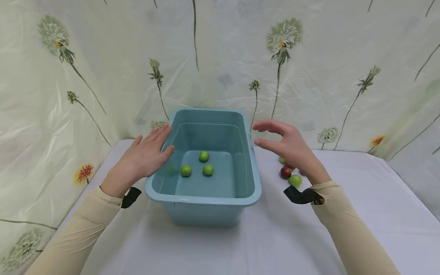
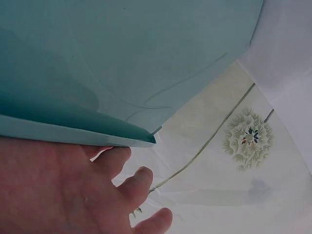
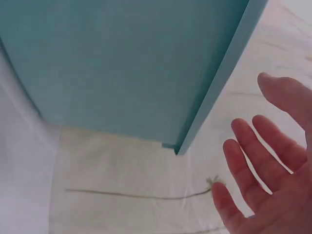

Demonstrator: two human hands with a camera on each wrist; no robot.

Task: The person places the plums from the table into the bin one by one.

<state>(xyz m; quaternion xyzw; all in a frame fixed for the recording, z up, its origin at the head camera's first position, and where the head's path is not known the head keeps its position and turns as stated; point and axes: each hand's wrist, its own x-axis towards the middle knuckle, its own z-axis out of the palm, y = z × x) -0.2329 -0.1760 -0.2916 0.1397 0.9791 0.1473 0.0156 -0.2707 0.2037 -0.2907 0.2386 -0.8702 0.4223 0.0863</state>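
A blue-green plastic basin [image 1: 203,200] stands on the table, with three small round green fruits [image 1: 207,170] on its floor. My left hand [image 1: 142,158] lies over the basin's left rim, its fingers extended and palm down. From below, the left wrist view shows that hand [image 2: 73,190] right at the rim edge. My right hand [image 1: 288,143] hovers just outside the right rim, thumb and fingers spread apart with nothing between them. In the right wrist view a gap separates its fingers [image 3: 243,170] from the basin wall [image 3: 122,68].
Right of the basin, partly hidden behind my right hand and wrist, sit a green fruit [image 1: 295,180], a dark red one [image 1: 285,172] and others close by. A white cloth [image 1: 371,214] covers the table. Behind it hangs a sheet [image 1: 220,49] printed with dandelions.
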